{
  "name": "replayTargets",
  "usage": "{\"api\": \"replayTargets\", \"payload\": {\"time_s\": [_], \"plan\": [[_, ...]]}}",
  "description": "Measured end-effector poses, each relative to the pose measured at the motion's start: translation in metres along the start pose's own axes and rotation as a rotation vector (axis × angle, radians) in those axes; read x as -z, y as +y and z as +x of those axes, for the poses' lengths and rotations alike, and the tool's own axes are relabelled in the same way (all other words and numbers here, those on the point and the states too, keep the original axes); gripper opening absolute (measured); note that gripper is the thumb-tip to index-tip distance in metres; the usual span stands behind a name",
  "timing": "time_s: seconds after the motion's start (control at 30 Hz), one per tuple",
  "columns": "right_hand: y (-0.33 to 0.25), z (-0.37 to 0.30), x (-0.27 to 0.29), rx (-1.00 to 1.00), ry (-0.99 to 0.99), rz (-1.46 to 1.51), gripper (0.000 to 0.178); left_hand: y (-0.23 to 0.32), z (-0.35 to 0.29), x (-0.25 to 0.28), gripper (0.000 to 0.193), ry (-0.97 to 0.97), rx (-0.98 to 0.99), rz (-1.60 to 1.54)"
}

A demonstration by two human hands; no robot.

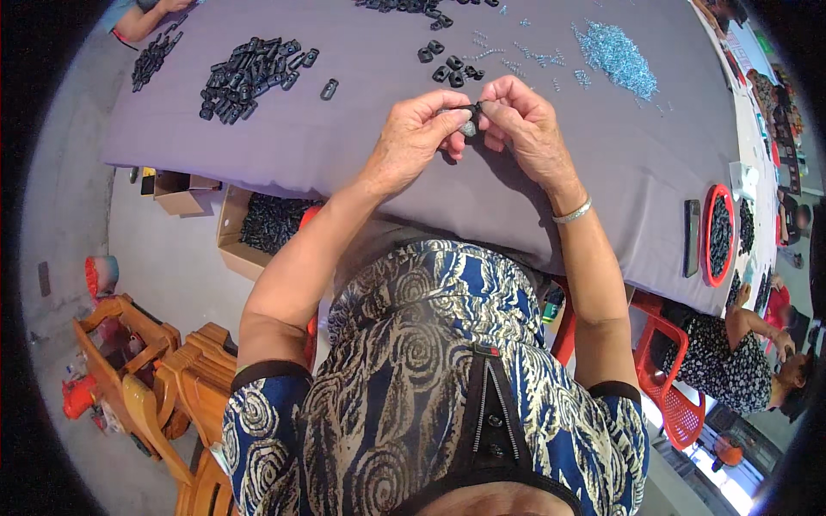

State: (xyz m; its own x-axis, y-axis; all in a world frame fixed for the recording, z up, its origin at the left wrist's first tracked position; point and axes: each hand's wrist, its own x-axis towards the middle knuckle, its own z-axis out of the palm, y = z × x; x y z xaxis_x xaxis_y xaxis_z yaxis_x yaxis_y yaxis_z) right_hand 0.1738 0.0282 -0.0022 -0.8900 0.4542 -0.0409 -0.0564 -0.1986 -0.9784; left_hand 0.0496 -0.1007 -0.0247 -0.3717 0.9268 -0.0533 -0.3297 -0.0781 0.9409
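Note:
Over the table's near side, my two hands meet with fingertips pinched around a small black plastic piece (475,108), mostly hidden by the fingers. My left hand (419,131) is closed on its left end, while the thumb and forefinger of my right hand (527,127) close on the other end. A small rounded grey thing (469,128) shows just below the left thumb; its kind is unclear. Beyond the hands lie several loose black plastic pieces (454,64) and a spread pile of small shiny metal springs (615,58). To the left sits a heap of black cord locks (249,77), with a single one (329,89) apart.
A greyish-purple cloth (361,163) covers the table. At the right are a red basket (709,225) of black pieces and a dark phone-like slab (691,238). A cardboard box (231,225) of black parts stands below the left edge. Other people (731,353) sit nearby.

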Motion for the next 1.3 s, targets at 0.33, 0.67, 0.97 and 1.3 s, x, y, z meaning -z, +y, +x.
{"api": "replayTargets", "payload": {"time_s": [0.33, 0.67, 0.97, 1.3], "plan": [[0.0008, 0.001, 0.0056, 0.017, -0.037, -0.012, 0.004, -0.0006, -0.0008, -0.0002, 0.023, -0.034, 0.018, -0.003], [-0.0045, -0.0006, 0.0085, 0.012, -0.029, 0.104, 0.003, 0.0017, -0.0016, -0.0033, 0.024, -0.001, 0.05, -0.021], [0.0017, 0.001, 0.008, 0.028, -0.015, -0.093, 0.003, -0.0013, -0.0004, -0.0032, 0.023, -0.01, 0.025, -0.02], [0.0029, -0.0014, 0.0064, 0.096, -0.036, -0.217, 0.003, 0.0008, -0.0025, -0.0045, 0.025, -0.051, 0.031, -0.006]]}}
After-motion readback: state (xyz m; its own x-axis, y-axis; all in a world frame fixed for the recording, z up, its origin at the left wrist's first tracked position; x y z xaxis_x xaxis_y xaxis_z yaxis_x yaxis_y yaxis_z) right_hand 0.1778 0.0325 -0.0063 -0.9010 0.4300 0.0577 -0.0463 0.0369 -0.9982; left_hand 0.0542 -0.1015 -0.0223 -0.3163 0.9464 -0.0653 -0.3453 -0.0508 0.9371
